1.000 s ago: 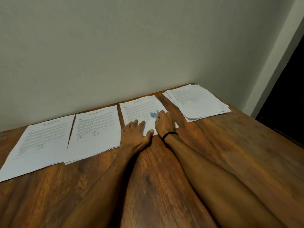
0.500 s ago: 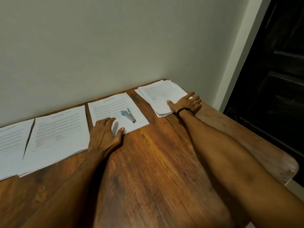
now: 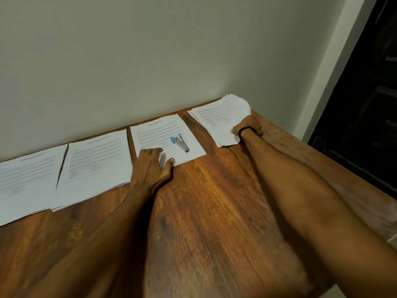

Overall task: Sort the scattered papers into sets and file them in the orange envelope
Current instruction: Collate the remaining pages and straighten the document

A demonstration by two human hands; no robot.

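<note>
A plain pale wall (image 3: 150,61) backs a brown wood-grain desk (image 3: 214,211), with a dark doorway (image 3: 365,104) beyond the desk's right end. Positions below are referenced to the stapler (image 3: 180,144), a silver unit with blue trim. Four groups of printed white papers lie in a row along the wall side of the desk. The far-left stack (image 3: 25,181) is farthest left of the stapler and is cut by the frame edge. The second stack (image 3: 96,162) lies just beside it, between it and the stapler. The third stack (image 3: 159,130) lies directly under the stapler, which rests on its right half. The loose pile (image 3: 219,117) lies right of the stapler, apart from the third stack, its sheets unevenly fanned. The left hand (image 3: 151,166), near left of the stapler, lies flat with fingers extended and thumb spread, pressing the third stack's near left corner. The right hand (image 3: 249,123), right of the stapler, grasps the loose pile's right edge, which curls upward. A black wristband (image 3: 245,130) encircles the right wrist.
</note>
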